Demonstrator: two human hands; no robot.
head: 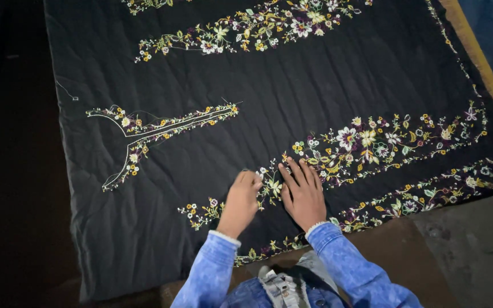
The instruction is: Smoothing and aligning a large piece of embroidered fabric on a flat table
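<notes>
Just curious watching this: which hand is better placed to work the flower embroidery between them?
Probably the left hand: its curled fingertips sit at the floral embroidery, while the right hand lies flat, pressing the black cloth.

Both hands rest side by side on the cloth (292, 97), left hand (241, 201) just beside right hand (303, 197). The neckline motif (144, 134) lies to their left.

Embroidery workshop: flower-stitched black cloth (292, 97) outspread.

A brown floor (457, 251) carries a spread black cloth (292, 97) embroidered with floral bands.
</notes>
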